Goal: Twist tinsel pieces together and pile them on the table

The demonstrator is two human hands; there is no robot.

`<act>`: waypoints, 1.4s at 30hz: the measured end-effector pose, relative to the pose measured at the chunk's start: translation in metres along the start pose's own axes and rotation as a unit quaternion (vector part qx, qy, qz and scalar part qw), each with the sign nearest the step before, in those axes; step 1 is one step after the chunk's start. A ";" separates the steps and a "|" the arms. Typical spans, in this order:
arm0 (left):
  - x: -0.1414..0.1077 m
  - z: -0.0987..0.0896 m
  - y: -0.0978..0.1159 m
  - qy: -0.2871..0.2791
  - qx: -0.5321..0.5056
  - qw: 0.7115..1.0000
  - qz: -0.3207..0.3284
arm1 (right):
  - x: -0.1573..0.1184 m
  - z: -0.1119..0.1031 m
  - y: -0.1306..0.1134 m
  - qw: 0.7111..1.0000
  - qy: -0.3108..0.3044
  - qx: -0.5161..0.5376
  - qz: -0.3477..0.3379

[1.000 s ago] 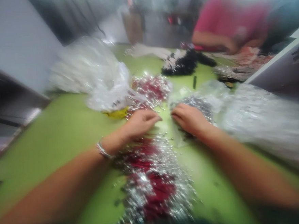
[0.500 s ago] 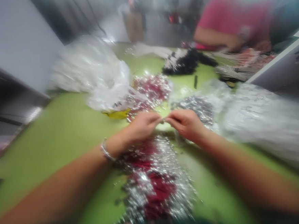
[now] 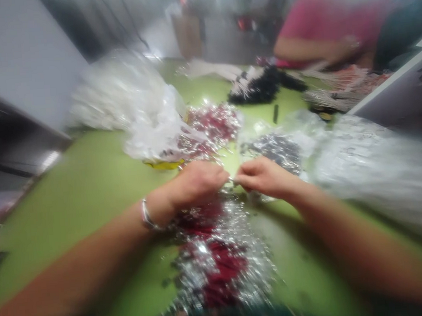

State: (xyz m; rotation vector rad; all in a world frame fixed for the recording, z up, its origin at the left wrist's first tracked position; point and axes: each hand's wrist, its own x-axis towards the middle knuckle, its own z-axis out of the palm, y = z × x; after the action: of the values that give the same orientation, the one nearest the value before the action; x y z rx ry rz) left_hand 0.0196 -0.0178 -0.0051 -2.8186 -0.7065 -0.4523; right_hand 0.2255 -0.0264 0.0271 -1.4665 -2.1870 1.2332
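Observation:
My left hand (image 3: 201, 182) is closed, its fingertips pinched together over the middle of the table. Facing it, my right hand (image 3: 265, 176) is closed in a pinch too. The fingertips of both nearly meet at a tiny pale, shiny piece (image 3: 231, 179), too small and blurred to name. Below them lies a long pile of dark red pieces with shiny silvery ends (image 3: 226, 267). Just beyond my left hand is a second heap of red and silvery pieces (image 3: 216, 124). Grey pieces in clear plastic (image 3: 277, 148) lie beside my right hand.
A large white plastic bag (image 3: 120, 97) stands back left on the green table (image 3: 72, 187). More clear plastic (image 3: 377, 161) covers the right side. Black and pale bundled strands (image 3: 256, 85) lie at the back, near a co-worker's arm (image 3: 304, 49) in a pink sleeve.
Both hands have dropped slightly toward me, and my left hand has rolled so that its back shows more. The fingertips stay close together. The co-worker's arm has shifted slightly.

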 end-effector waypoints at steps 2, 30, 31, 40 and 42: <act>0.000 -0.001 0.000 -0.002 -0.014 1.000 0.000 | 0.001 0.002 0.001 1.000 0.008 -0.006 -0.010; -0.020 -0.045 -0.066 -0.115 -0.208 0.966 -0.098 | 0.009 0.013 0.014 0.976 0.035 -0.142 -0.163; -0.026 -0.043 -0.073 -0.140 -0.193 0.965 -0.106 | 0.008 0.014 0.015 0.970 0.019 -0.164 -0.180; -0.022 -0.011 -0.065 -0.156 -0.116 0.970 -0.143 | 0.001 0.022 0.011 0.945 -0.044 -0.268 -0.181; -0.013 -0.003 -0.055 -0.135 -0.103 0.971 -0.168 | 0.000 0.024 0.009 0.944 -0.061 -0.267 -0.185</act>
State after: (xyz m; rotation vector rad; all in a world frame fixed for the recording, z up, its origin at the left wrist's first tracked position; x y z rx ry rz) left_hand -0.0187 0.0233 -0.0003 -2.9951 -1.2726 -0.1997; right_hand 0.2167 -0.0375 0.0059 -1.0617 -2.8666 0.6461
